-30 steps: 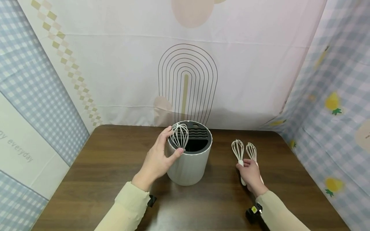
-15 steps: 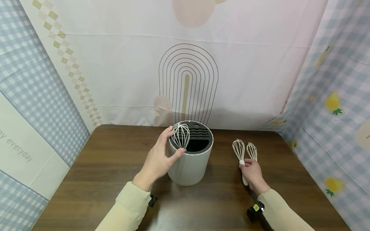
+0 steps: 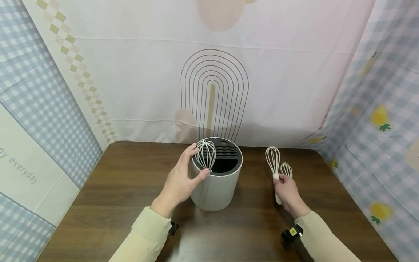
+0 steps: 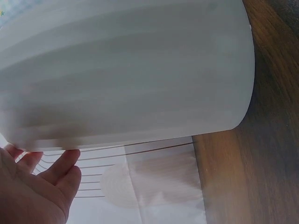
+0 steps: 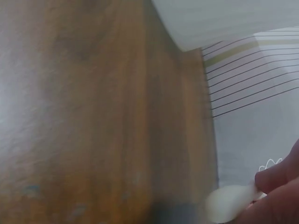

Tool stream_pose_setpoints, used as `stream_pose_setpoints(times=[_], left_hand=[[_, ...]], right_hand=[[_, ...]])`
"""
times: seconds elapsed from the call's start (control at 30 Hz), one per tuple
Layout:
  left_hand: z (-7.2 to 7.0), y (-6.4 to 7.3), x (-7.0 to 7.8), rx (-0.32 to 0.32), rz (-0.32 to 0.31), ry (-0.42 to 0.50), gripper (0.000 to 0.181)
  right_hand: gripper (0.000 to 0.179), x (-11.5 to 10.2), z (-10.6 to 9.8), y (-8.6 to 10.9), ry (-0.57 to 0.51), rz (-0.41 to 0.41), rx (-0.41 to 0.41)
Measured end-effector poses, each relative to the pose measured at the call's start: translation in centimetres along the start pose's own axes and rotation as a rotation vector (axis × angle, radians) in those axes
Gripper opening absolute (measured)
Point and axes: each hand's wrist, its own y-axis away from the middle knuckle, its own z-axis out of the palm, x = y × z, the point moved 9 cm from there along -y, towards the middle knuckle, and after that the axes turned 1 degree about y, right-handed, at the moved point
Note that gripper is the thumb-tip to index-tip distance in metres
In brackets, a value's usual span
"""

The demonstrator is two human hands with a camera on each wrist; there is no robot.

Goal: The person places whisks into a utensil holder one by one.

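Note:
A pale utensil holder (image 3: 214, 193) with a black top insert stands upright on the table. One white whisk (image 3: 205, 154) is in it, wire loops up and its handle hidden inside. My left hand (image 3: 178, 182) grips the holder's upper left side, thumb at the front rim and fingers farther back. To the right, my right hand (image 3: 288, 191) pinches a second whisk (image 3: 273, 160) near the top of its handle, loops tilted away from me. The handle end (image 5: 231, 203) shows blurred in the right wrist view. Beyond that hand lies a third whisk (image 3: 286, 170), its handle hidden.
The brown wooden table (image 3: 114, 193) runs back to a white printed cloth (image 3: 140, 87). Blue checked cloth (image 3: 379, 145) hangs on the right, with more at the left. The holder's insert has slots, a round hole and a wide dark opening (image 3: 226, 165) at the front.
My right hand has raised the second whisk and shifted it slightly away from me and rightward. The left hand, the holder and the whisk in it look nearly unchanged.

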Motion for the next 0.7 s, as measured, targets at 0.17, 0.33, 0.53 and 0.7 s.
stream_pose_setpoints(times=[0.17, 0.33, 0.53, 0.7], left_hand=[[0.0, 0.0, 0.0, 0.002, 0.004, 0.002, 0.070], [0.0, 0.0, 0.0, 0.001, 0.001, 0.001, 0.069], [0.0, 0.0, 0.1, -0.004, -0.004, 0.003, 0.069], [0.0, 0.0, 0.0, -0.003, -0.005, 0.000, 0.069]], right_hand=[[0.051, -1.5, -0.2, 0.2, -0.062, -0.022, 0.006], [0.053, -3.3, -0.2, 0.5, -0.107, -0.051, -0.012], [0.052, -6.5, -0.5, 1.4, -0.181, -0.132, -0.005], [0.049, -9.4, -0.8, 2.4, -0.220, -0.241, 0.014]])
